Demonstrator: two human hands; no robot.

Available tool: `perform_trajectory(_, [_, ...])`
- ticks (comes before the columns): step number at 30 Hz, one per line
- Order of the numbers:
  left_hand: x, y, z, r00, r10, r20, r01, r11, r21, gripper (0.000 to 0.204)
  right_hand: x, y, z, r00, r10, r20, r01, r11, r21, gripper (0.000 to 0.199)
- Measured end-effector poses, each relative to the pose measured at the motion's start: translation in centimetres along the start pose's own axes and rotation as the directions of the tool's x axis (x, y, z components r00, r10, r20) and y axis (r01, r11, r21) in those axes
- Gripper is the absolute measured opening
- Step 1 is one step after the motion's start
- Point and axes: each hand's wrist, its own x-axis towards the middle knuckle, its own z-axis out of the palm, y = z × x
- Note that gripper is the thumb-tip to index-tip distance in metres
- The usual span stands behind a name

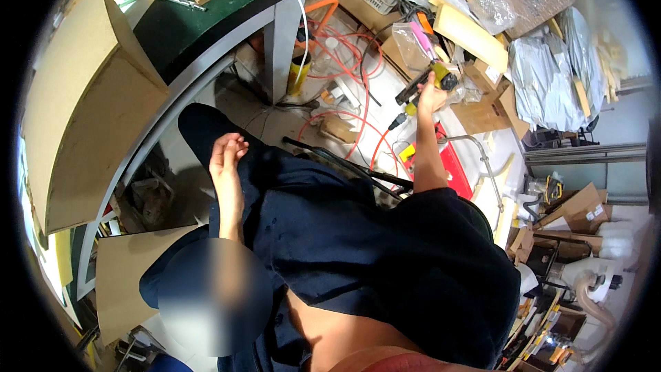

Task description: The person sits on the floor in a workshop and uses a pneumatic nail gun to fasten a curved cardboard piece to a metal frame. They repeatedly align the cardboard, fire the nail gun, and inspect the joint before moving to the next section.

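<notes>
Inspection finds a black and yellow-green nail gun (pixel 417 84), its kind judged from shape, in the right grip (pixel 432 95), at about 1 o'clock of the view, above the littered floor (pixel 265 119). The right grip is wrapped around the tool; the palm side is hidden, so how tightly it closes cannot be told. The tool body lies at 11 o'clock from the knuckles, its long axis running from 8 to 2 o'clock: the straight black section (pixel 406 94) points to 8, the bulky yellow-green head (pixel 441 71) to 2. Which end is the nose cannot be confirmed. A black connector (pixel 397 122) sits at 8 o'clock from the right grip; a red hose (pixel 367 93) loops at 9. The left grip (pixel 228 151), well apart at 8 o'clock from the tool, has loosely curled fingers with nothing visible in them; the green-topped table (pixel 186 31) stands at 11 from it. A pale plank (pixel 471 38) lies at 1 o'clock from the tool, a red case (pixel 453 172) at 5.
</notes>
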Motion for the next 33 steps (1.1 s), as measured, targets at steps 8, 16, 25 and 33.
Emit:
perform_trajectory(8, [0.0, -0.6, -0.8, 0.999, -0.012, -0.051, 0.011, 1.000, -0.022, 0.023, 3.9, 9.9, 0.6, 0.995, 0.044, -0.092, -0.052, 0.995, -0.083, 0.056])
perform_trajectory(16, [0.0, -1.0, -0.7, 0.997, -0.053, -0.063, 0.053, 0.999, 0.011, 0.023, 5.4, 11.5, -0.7, 0.986, 0.045, -0.158, -0.066, 0.989, -0.131, 0.052])
perform_trajectory(25, [0.0, -1.3, -0.5, 0.996, -0.072, -0.045, 0.072, 0.997, -0.003, 0.022, 6.1, 12.0, -1.0, 0.983, 0.096, -0.154, -0.111, 0.990, -0.090, 0.051])
perform_trajectory(33, [-0.2, -1.1, -0.8, 0.995, -0.075, -0.066, 0.076, 0.997, 0.016, 0.023, 6.1, 12.2, -0.9, 0.981, 0.130, -0.141, -0.141, 0.987, -0.073, 0.051])
